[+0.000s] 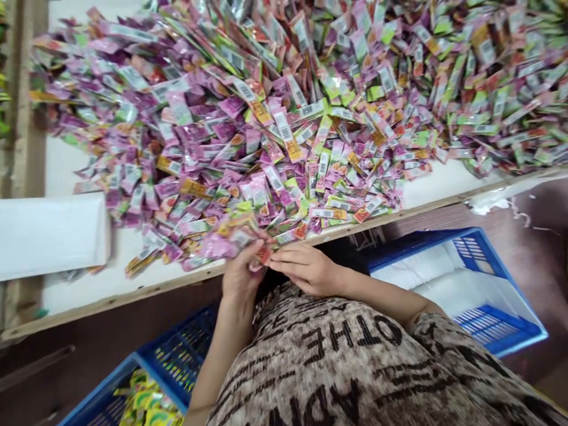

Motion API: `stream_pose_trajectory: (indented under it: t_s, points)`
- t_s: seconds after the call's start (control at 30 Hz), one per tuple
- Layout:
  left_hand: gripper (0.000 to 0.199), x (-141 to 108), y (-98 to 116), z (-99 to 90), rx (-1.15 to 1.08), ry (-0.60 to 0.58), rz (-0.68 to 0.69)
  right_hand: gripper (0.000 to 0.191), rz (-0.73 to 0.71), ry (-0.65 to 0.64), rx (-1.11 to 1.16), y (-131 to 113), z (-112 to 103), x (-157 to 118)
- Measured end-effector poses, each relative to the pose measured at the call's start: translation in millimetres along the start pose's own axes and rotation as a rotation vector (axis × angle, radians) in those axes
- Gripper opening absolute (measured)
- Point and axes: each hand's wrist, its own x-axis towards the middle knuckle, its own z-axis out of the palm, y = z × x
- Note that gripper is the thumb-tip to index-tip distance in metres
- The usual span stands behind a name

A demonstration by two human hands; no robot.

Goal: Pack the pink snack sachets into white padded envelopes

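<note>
My left hand is closed around a small bunch of colourful sachets in pink, purple and yellow-green. The bunch fans out past the fingers and looks slightly blurred. Close beside it, my right hand has its fingers pressed together, with the tips at the end of a sachet by the left hand. What exactly the right fingertips grip is hidden. Both hands are at the table's front edge, in front of my body. Just beyond them lies a wide heap of loose sachets, many with barcodes showing.
A white packet lies on the table's left end. Wooden strips edge the white table. Below on the right stands a blue crate holding white bags. Another blue crate, lower left, contains yellow-green packets.
</note>
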Motion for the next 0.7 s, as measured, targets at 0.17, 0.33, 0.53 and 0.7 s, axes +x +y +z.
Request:
stream_pose_trajectory:
  t_s: [0.17,0.33,0.53,0.7]
  points:
    - [0.025,18,37,-48.1,-0.060,-0.012,0.269,0.031,0.325,0.190,-0.310,48,-85,-61]
    - [0.033,39,36,-88.3,-0.210,-0.085,0.226,0.024,0.572,0.235,-0.451,81,-122,-83]
    - [0.037,41,23,-91.9,-0.300,-0.054,0.288,0.027,0.498,-0.026,-0.349,90,-58,-17]
    - [0.039,37,25,-94.4,-0.346,-0.108,0.205,0.018,0.529,0.017,-0.215,100,-49,-16]
